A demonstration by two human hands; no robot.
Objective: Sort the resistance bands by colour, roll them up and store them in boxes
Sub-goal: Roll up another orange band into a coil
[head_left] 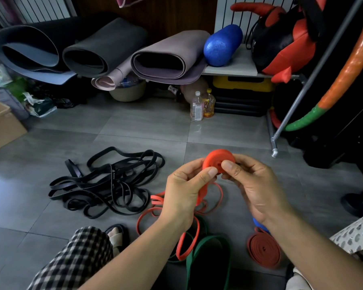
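Your left grip [187, 191] and right grip [254, 185] both pinch the orange roll [219, 159] above the floor [134, 130], tail partly hidden behind left palm. Black bands [107, 183] piled left; green band [208, 260] cut off at bottom; blue object [257, 222] mostly hidden under right wrist.

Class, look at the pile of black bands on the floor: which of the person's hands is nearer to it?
Left. The left hand sits just right of the black bands; the right hand is farther right, beyond it. Both pinch the orange roll.
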